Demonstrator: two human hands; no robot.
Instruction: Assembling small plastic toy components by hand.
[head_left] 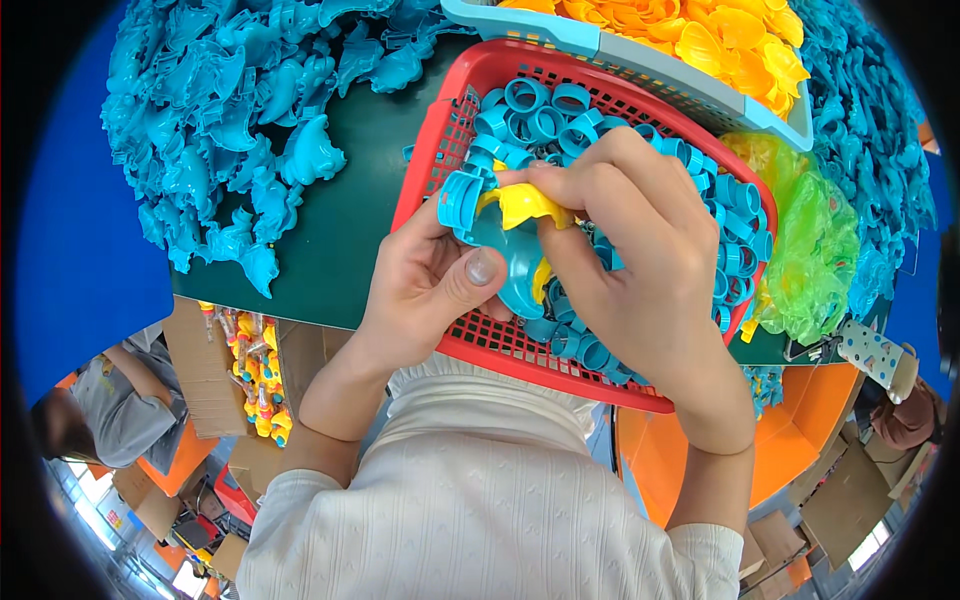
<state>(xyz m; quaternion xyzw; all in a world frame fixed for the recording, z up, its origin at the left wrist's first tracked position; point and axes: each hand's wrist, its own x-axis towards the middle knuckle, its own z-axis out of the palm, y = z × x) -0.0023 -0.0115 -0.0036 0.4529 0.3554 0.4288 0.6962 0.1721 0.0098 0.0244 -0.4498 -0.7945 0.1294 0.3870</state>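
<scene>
Over a red basket (560, 385) of loose blue rings (590, 352), my left hand (405, 300) grips a hollow blue plastic shell (518, 268), its thumb pressing on the near side. A blue ring-shaped collar (459, 200) sits at the shell's left end. My right hand (650, 235) pinches a small curved yellow plastic piece (528, 205) between thumb and forefinger. That piece touches the upper edge of the shell. Another bit of yellow (541, 279) shows at the shell's right side. My fingers hide part of where the pieces meet.
Blue plastic shells (215, 110) lie heaped at the left on a dark green table (345, 230), with another blue heap (865, 110) at far right. Behind the basket stands a grey-blue crate (660, 75) of yellow pieces (720, 40). A green plastic bag (810, 235) rests right of the basket.
</scene>
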